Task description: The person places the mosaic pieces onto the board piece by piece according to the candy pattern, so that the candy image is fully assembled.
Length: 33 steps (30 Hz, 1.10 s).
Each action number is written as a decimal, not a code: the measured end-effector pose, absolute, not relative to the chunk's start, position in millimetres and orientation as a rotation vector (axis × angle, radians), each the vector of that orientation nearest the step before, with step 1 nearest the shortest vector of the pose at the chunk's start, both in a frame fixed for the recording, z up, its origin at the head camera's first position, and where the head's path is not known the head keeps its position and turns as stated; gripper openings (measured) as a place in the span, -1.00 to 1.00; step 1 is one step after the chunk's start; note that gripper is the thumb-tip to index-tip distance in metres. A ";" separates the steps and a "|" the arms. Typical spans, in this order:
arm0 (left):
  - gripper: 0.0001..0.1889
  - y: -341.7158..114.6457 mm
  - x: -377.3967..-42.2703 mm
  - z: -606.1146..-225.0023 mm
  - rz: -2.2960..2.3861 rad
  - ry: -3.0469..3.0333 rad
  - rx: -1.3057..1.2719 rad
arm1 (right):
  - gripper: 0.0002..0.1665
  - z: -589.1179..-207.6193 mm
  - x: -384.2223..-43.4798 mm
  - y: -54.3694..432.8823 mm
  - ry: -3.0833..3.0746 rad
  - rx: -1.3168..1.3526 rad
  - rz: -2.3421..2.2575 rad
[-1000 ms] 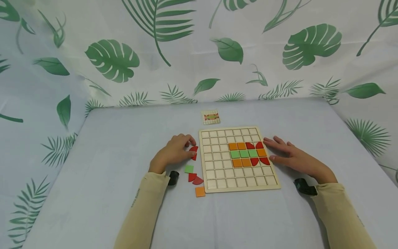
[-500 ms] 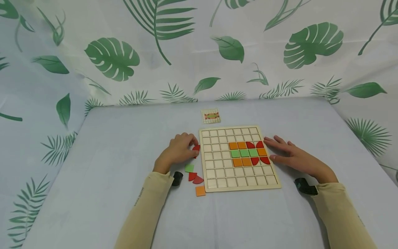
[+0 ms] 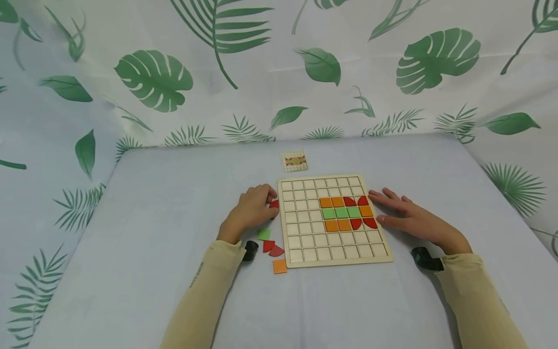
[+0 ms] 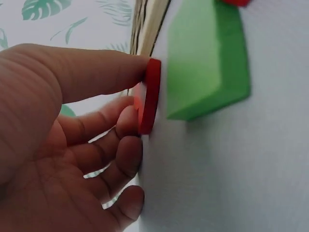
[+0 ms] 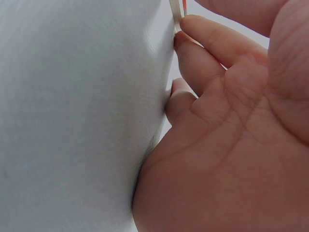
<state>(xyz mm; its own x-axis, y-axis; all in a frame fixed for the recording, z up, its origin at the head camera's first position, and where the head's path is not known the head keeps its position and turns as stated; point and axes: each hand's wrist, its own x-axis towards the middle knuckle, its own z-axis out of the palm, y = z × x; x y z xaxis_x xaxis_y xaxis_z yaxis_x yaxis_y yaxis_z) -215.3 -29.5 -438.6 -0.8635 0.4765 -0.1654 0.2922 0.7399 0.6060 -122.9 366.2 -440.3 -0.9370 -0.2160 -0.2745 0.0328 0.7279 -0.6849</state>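
- Head: hands well apart, either side of the square pale-wood grid board. Left hand has thumb and fingers on a thin, flat red piece, likely painted wood, just beside the board's left edge; fingers cover most of its outline.
- Head: right hand lies with fingers extended, tips at the board's right edge, gripping nothing visible. Loose nearby on the left: a square green tile, two red fan-shaped pieces, a square orange tile.
- Left wrist: thumb and finger pinch the red piece edge-on, next to the green tile. Can't tell if it's clear of the cloth. Should be light, stiff, hard to break; smooth faces may slip, so hold opposite edges.
- Right wrist: palm side low on the cloth, fingertips by the board's edge; contact pressure can't be judged.
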 end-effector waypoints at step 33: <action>-0.82 -17.5 -213.4 -442.2 1.986 1.937 0.266 | -0.09 -438.7 -123.1 365.0 2.612 -0.144 -1.013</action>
<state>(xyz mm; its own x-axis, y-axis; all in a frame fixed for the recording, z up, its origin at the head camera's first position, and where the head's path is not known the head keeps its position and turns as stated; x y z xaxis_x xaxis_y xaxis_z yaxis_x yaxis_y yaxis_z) -213.4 -17.5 -442.2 -0.9200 0.3762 -0.1097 -0.1190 -0.0015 0.9929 -123.1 365.0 -438.7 -0.9387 -0.2122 -0.2716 0.0264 0.7412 -0.6707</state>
